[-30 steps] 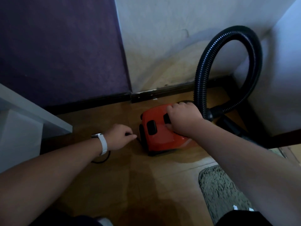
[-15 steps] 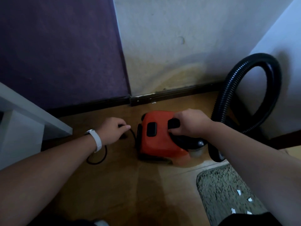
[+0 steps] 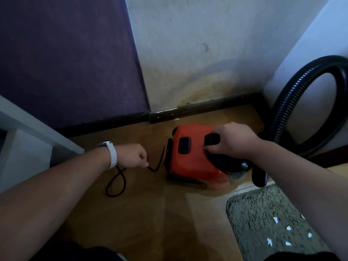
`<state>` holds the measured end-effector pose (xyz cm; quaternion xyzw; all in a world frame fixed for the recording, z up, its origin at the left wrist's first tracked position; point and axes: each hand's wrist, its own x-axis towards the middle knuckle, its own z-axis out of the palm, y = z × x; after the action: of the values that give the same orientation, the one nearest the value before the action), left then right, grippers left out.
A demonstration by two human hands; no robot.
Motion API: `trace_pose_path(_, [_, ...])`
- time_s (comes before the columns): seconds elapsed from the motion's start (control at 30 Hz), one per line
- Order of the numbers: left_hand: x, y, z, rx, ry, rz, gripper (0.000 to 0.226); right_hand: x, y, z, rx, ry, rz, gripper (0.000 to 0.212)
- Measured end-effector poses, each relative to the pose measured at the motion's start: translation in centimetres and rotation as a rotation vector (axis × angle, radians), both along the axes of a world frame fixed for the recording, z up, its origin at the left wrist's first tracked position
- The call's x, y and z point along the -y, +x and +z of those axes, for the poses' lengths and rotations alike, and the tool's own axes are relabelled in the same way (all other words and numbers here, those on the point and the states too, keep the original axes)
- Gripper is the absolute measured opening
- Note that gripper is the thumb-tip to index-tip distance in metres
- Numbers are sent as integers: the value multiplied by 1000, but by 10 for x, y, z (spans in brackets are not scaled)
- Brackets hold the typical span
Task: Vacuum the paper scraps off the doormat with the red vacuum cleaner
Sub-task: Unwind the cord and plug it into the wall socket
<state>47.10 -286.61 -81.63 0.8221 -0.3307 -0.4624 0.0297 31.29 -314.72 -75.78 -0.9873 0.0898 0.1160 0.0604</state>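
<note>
The red vacuum cleaner point(image 3: 190, 159) sits on the wooden floor near the skirting board. My right hand point(image 3: 233, 142) grips the black handle on its top. My left hand point(image 3: 132, 156), with a white watch on the wrist, pinches the black power cord point(image 3: 116, 180), which runs from the vacuum's rear and loops on the floor. The black ribbed hose point(image 3: 288, 102) arches up on the right, against the wall. The grey shaggy doormat point(image 3: 263, 219) lies at the lower right with several white paper scraps point(image 3: 275, 220) on it.
A purple wall panel point(image 3: 66, 53) and a pale stained wall point(image 3: 197, 53) stand behind the vacuum, with a dark skirting board point(image 3: 197, 108) below. A white piece of furniture point(image 3: 24, 134) juts in from the left. Wooden floor point(image 3: 150, 213) lies between it and the doormat.
My left hand has drawn the cord out to the left, away from the vacuum. The vacuum has turned and shifted right under my right hand, and more of the doormat shows.
</note>
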Motion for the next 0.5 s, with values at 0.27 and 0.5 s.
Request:
trace_pose_path(0.27, [8, 4, -8, 382, -116, 494, 33, 5, -14, 12, 44, 16, 5, 46])
trace_pose_path(0.5, [35, 9, 45, 220, -796, 1066, 27, 3, -21, 16, 47, 22, 14, 47])
